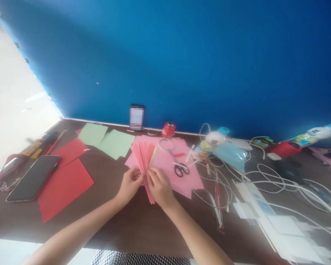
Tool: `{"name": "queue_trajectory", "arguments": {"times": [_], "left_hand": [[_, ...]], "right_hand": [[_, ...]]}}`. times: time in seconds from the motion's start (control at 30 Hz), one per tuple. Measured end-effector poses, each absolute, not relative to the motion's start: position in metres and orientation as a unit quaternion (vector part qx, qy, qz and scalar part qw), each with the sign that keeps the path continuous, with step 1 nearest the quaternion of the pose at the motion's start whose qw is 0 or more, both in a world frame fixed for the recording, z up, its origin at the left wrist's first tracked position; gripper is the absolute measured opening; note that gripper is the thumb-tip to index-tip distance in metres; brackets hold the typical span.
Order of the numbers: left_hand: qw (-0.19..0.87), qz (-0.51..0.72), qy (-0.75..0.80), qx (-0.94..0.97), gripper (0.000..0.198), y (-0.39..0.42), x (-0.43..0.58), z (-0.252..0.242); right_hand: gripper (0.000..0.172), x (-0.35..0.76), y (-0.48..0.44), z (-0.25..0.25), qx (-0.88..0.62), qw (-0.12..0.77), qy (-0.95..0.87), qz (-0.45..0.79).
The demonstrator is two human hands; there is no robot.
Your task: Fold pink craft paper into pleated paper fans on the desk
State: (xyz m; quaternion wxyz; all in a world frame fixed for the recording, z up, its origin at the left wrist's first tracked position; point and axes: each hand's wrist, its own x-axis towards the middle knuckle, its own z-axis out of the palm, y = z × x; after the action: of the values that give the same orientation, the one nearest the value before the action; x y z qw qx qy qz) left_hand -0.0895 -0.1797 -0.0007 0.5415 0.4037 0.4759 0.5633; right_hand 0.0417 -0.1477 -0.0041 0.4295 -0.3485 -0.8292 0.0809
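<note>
Both hands are clamped on the paper fan at its pinched waist, the left hand on its left side, the right hand on its right. Its long axis runs away from the person: the spread end points out beyond the grip, leaning slightly left, the narrow end back toward the body. Beyond the grip is a red tub; rightward, a bottle. I cannot tell their contents.

Pink pleated paper, gathered at middle, upper end fanned, leaning left.
</note>
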Motion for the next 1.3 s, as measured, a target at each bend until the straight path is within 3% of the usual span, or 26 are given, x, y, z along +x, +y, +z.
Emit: {"name": "queue_trajectory", "arguments": {"times": [0.23,0.6,0.77,1.3], "left_hand": [[0.546,0.568,0.462,0.408,0.032,-0.1765,-0.0944,-0.0041],[0.463,0.565,0.516,0.447,0.029,-0.182,-0.0913,0.0047],[0.472,0.568,0.508,0.443,0.033,-0.1822,-0.0906,0.005],[0.482,0.583,0.491,0.432,0.034,-0.1805,-0.0923,0.0033]], "right_hand": [[0.018,0.0382,-0.1466,-0.0039,-0.367,0.473,-0.773,0.21],[0.019,0.0382,-0.1444,-0.0066,-0.395,0.511,-0.744,0.174],[0.019,0.0368,-0.1462,-0.0069,-0.39,0.522,-0.74,0.169],[0.018,0.0355,-0.1465,-0.003,-0.382,0.498,-0.723,0.287]]}}
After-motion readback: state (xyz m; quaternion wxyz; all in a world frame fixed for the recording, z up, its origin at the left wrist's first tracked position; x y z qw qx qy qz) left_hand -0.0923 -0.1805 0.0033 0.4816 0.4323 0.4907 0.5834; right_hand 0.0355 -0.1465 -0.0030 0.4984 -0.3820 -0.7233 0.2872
